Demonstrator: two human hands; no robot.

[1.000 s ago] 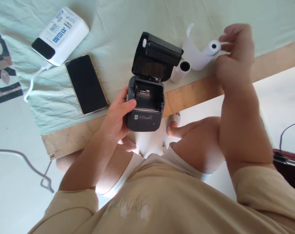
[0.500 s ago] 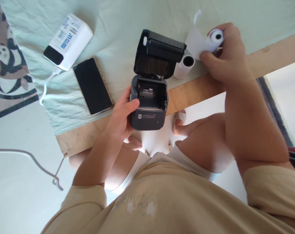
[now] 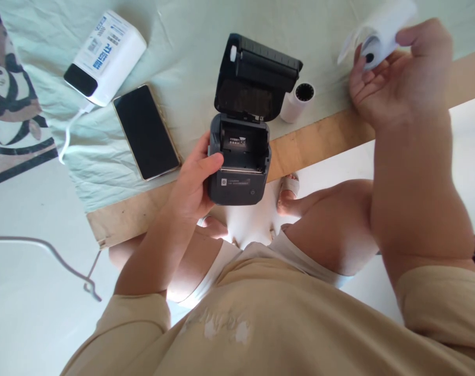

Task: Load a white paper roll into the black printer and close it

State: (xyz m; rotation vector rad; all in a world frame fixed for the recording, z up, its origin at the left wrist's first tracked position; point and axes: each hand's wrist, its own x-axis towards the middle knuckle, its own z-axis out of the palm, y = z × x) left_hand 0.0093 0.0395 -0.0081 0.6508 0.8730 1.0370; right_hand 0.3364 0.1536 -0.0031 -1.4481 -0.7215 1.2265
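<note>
Pale green cloth (image 3: 190,36), creased and soft, covers most of a tabletop with a bare wooden edge (image 3: 319,141). At far left lies a patterned panda fabric (image 3: 6,99), then a white boxy power bank (image 3: 104,56) with a white cable (image 3: 70,130), and beside it a flat, glossy black phone (image 3: 146,131). The left hand (image 3: 192,185) clasps the side of a dark grey matte printer (image 3: 240,156), its hinged lid (image 3: 256,75) standing open over the empty paper bay. Just right of the lid stands a small white ribbed spool (image 3: 298,102). The right hand (image 3: 402,78), raised, pinches a white paper roll (image 3: 380,39), its loose end curling free.
</note>
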